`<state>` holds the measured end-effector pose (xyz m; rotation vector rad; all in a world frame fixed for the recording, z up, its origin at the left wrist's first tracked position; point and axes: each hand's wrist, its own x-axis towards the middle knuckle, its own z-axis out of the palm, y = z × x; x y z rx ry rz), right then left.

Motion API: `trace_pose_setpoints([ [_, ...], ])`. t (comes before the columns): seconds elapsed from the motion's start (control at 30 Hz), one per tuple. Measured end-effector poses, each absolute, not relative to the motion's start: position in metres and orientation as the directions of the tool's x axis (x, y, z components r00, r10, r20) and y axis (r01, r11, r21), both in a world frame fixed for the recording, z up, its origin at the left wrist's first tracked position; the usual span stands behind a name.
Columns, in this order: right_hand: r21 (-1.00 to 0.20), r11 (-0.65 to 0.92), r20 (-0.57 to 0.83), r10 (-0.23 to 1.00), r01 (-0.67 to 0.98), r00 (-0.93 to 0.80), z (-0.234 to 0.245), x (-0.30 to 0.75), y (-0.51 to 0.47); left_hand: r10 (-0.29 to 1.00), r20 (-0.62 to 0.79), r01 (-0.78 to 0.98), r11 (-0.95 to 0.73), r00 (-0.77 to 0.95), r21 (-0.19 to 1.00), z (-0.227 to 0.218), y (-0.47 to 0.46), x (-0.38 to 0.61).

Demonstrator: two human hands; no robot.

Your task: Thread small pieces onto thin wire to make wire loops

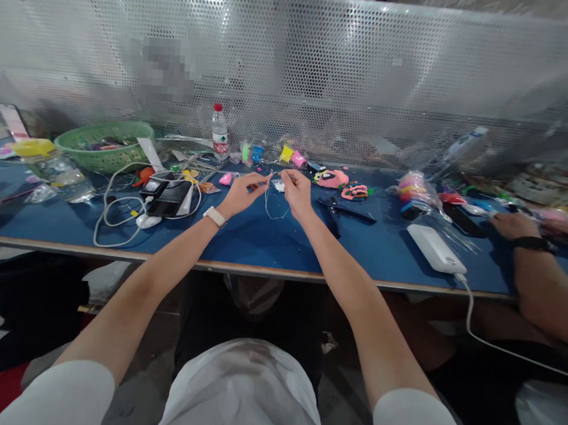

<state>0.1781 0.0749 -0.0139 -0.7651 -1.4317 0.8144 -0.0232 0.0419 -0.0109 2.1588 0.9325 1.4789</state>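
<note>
Above the blue table (243,248), my left hand (243,194) and my right hand (296,191) are close together with their fingers pinched. Between them runs a thin pale string (266,205) that hangs down in a loop; its ends go into the fingertips of both hands. A small white piece (278,186) shows behind the string, between the hands. Just right of my right hand lies a dark-handled tool that looks like pliers (351,211). Pink figures with black and green parts (331,177) lie behind it, and a small pink piece (225,179) is by my left hand.
Cables and a black device (169,198) lie at left, near a green basket (105,157) and a yellow-lidded jar (58,170). A water bottle (219,135) stands at the perforated metal screen (293,65). Right are a white power bank (436,249) and a co-worker's hand (517,225).
</note>
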Motion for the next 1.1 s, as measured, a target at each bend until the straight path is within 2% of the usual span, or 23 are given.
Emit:
trace_pose_setpoints([
  [0.13, -0.842, 0.539, 0.539, 0.84, -0.005, -0.059, -0.01, 0.175, 0.066, 0.699, 0.705, 0.291, -0.705, 0.125, 0.647, -0.011, 0.046, -0.023],
  [0.4, -0.776, 0.629, 0.625, 0.776, 0.036, -0.082, -0.004, 0.176, 0.062, 0.682, 0.717, 0.284, -0.723, 0.145, 0.63, -0.01, 0.047, -0.027],
  [0.5, -0.772, 0.634, 0.628, 0.772, 0.048, -0.098, -0.004, 0.176, 0.062, 0.723, 0.673, 0.229, -0.689, 0.155, 0.687, -0.011, 0.048, -0.027],
  [0.67, -0.692, 0.698, 0.69, 0.714, 0.185, -0.118, -0.004, 0.177, 0.056, 0.826, 0.527, 0.06, -0.547, 0.2, 0.835, -0.016, 0.051, -0.023],
  [0.93, -0.525, 0.75, 0.78, 0.613, 0.401, -0.125, -0.002, 0.179, 0.046, 0.901, 0.404, -0.055, -0.4, 0.158, 0.915, -0.015, 0.049, -0.021],
  [1.1, -0.458, 0.714, 0.787, 0.603, 0.529, -0.132, -0.004, 0.183, 0.053, 0.912, 0.403, -0.079, -0.398, 0.074, 0.914, -0.011, 0.046, -0.02],
])
